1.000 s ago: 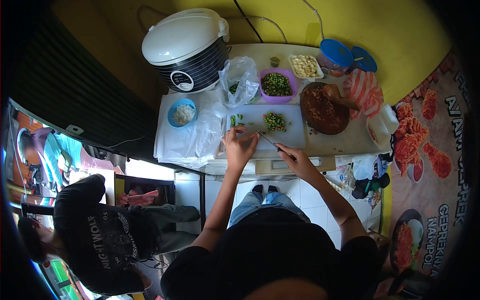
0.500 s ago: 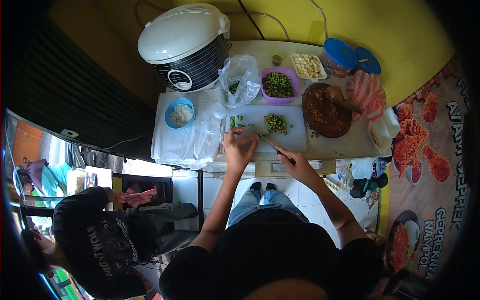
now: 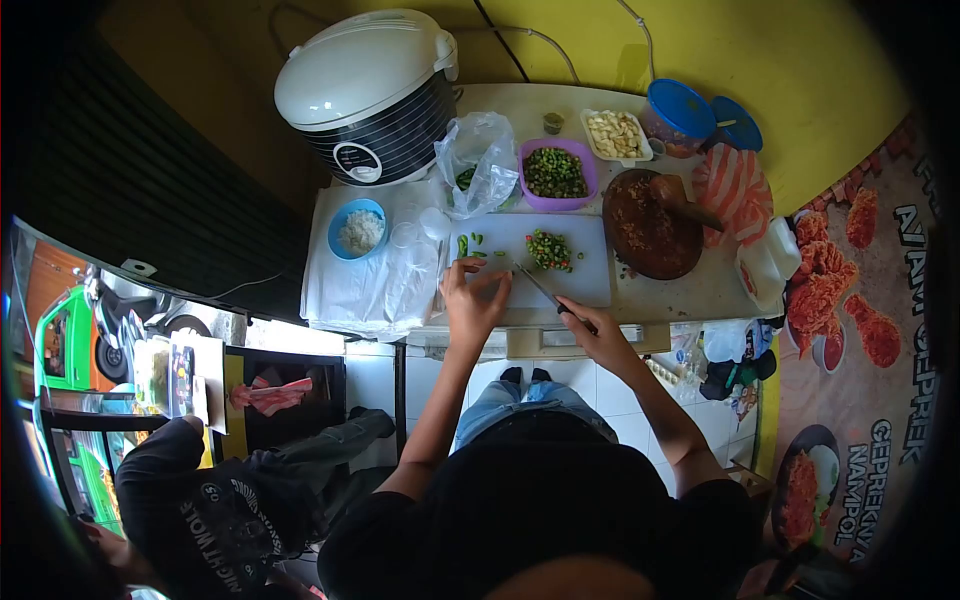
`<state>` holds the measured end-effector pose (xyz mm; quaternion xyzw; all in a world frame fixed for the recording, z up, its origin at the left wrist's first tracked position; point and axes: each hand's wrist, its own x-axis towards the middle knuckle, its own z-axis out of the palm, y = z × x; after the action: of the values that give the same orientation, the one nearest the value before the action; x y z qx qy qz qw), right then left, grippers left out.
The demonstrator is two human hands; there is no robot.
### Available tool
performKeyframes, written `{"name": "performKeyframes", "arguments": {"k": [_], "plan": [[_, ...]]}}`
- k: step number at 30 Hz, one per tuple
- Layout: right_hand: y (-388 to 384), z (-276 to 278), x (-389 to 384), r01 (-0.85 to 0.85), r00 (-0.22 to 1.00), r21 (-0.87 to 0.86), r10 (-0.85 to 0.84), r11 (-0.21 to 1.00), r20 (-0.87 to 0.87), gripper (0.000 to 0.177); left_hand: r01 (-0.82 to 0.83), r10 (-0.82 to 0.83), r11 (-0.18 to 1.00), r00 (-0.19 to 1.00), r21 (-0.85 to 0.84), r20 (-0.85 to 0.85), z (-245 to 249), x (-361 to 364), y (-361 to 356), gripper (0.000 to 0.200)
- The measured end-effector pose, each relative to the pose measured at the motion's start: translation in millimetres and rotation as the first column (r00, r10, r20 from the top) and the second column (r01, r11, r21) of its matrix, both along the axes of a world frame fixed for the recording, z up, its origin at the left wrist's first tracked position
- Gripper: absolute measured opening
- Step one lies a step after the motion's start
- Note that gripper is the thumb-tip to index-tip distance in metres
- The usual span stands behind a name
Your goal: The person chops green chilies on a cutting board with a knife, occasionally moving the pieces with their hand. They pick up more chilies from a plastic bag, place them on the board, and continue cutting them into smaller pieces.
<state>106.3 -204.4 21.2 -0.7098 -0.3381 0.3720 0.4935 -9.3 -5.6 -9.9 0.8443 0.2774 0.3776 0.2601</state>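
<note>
"Which hand has the slim black-handled steel knife (image 3: pixel 541 286)?"

"Your right hand (image 3: pixel 605 345) grips it across the near edge of the white rectangular cutting board (image 3: pixel 590 285), tip slanting toward your left hand (image 3: pixel 474 305); I can't tell what that pinches."

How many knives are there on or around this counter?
1. The knife is in the right hand, its blade angled over the white cutting board, its tip near the left hand. Others may be hidden among the counter's clutter.
</note>
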Motion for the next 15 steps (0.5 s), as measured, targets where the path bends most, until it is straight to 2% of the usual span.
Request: {"name": "performKeyframes", "arguments": {"k": [4,7,10,13,15], "plan": [[-3.2,9.2,6.5,0.027,0.996,-0.03,-0.03,0.999,-0.084,0.043,0.001,0.004,0.998,0.997,0.067,-0.075,10.2,9.2,-6.5,0.012],[-1.9,6.0,10.4,0.036,0.999,0.026,-0.036,0.999,-0.005,0.043,0.054,-0.045,0.995,0.993,0.079,-0.107,11.6,14.3,-8.1,0.012],[-1.3,13.6,12.3,0.0,1.0,-0.049,0.0,0.999,-0.015,0.042,0.004,0.003,0.998,0.995,0.07,-0.1,10.9,11.0,-1.3,0.015],[1.0,10.8,7.1,-0.058,0.997,0.006,0.058,0.998,0.043,0.042,-0.065,0.068,0.997,0.996,0.045,-0.062,16.5,4.1,16.0,0.018],[2.8,5.4,5.1,-0.11,0.99,0.02,0.108,0.994,0.087,0.042,-0.064,0.072,0.994,0.994,0.09,-0.087,20.0,0.7,26.8,0.019]]}}
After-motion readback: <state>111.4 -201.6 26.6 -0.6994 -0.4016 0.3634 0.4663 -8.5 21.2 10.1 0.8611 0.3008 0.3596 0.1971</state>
